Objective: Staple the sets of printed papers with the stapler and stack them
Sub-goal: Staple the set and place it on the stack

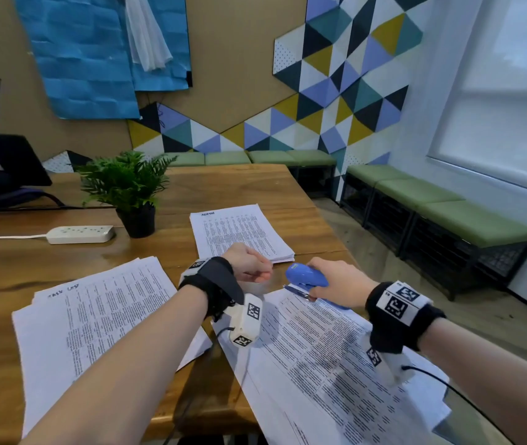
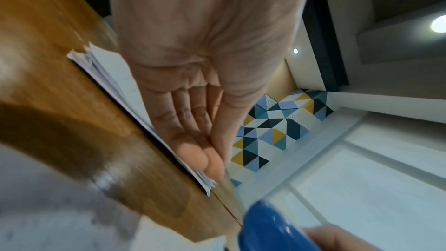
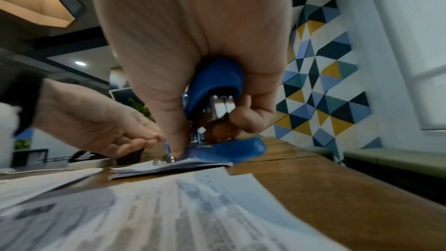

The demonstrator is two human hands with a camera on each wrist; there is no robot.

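Note:
My right hand (image 1: 326, 279) grips the blue stapler (image 1: 307, 276), whose mouth stands apart over the far corner of the printed set (image 1: 320, 348) lying under my right forearm. In the right wrist view the thumb and fingers of my right hand (image 3: 210, 133) wrap the stapler (image 3: 217, 81) from both sides. My left hand (image 1: 260, 274) hovers just left of the stapler's nose, fingers loosely curled, holding nothing. A second set (image 1: 95, 309) lies at the near left. A third stack (image 1: 243, 232) lies farther back, seen edge-on under my left hand (image 2: 207, 159).
On the wooden table (image 1: 255, 187) stand a potted fern (image 1: 127, 187), a white power strip (image 1: 79, 234) and a dark monitor (image 1: 2, 165) at the far left. Green benches (image 1: 448, 203) line the wall to the right. The table's right edge is close to the stapler.

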